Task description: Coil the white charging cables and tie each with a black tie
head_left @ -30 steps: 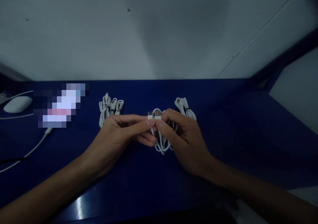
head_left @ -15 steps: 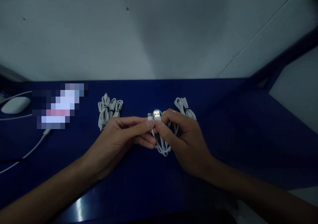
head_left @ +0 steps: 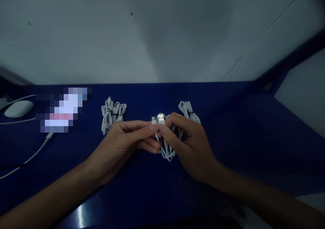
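A coiled white USB cable (head_left: 167, 153) is held between my two hands above the blue tabletop. My left hand (head_left: 132, 134) pinches it just below its smaller metal plug, between thumb and forefinger. Beside that, my right hand (head_left: 185, 137) grips the larger USB-A plug (head_left: 160, 118), thumb in front and forefinger curled behind. Both plugs point up, side by side. The cable's loops hang below the fingers, and my right hand hides part of them.
Bundled white cables (head_left: 108, 115) lie behind my left hand, and another tied bundle (head_left: 189, 111) lies behind my right. On the left are a blurred lit phone-like device (head_left: 66, 107) with a white cord and a white mouse (head_left: 19, 109). A pale wall (head_left: 101, 36) rises behind the blue table (head_left: 142, 195).
The whole view has shifted slightly, so things appear a little lower. Both hands keep the same hold on the cable.
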The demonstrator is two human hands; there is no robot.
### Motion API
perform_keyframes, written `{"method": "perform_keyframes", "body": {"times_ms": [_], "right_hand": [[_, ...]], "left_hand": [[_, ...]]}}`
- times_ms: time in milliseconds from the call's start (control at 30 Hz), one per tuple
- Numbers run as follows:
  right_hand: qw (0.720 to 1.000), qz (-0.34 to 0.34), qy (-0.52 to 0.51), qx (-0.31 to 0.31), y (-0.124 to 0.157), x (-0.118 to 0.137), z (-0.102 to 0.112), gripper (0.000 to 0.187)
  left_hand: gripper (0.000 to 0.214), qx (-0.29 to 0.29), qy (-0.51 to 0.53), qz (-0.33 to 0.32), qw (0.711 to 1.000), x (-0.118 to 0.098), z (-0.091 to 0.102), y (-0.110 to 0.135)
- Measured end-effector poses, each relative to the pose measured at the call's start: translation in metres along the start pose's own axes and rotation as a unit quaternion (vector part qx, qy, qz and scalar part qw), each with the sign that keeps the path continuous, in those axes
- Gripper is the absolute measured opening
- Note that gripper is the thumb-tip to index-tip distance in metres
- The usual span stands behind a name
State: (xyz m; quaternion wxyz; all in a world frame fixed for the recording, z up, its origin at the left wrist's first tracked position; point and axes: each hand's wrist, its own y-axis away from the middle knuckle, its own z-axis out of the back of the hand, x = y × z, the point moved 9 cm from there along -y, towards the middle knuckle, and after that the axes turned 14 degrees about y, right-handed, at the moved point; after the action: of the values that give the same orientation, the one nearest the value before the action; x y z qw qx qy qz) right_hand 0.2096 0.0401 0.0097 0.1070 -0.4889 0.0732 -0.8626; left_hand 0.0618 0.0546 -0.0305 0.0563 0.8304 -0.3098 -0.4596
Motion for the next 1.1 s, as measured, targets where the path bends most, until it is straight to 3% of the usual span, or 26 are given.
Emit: {"method": "perform_keyframes", "body": {"times_ms": [1100], "right_hand": [[1.000,0.017,-0.003,-0.001,0.0010,0.0003,0.0000,0.032]], "left_hand": [[0.016,0.001,-0.008,-0.007,1.000,-0.0018,-0.0014,0.0007]]}}
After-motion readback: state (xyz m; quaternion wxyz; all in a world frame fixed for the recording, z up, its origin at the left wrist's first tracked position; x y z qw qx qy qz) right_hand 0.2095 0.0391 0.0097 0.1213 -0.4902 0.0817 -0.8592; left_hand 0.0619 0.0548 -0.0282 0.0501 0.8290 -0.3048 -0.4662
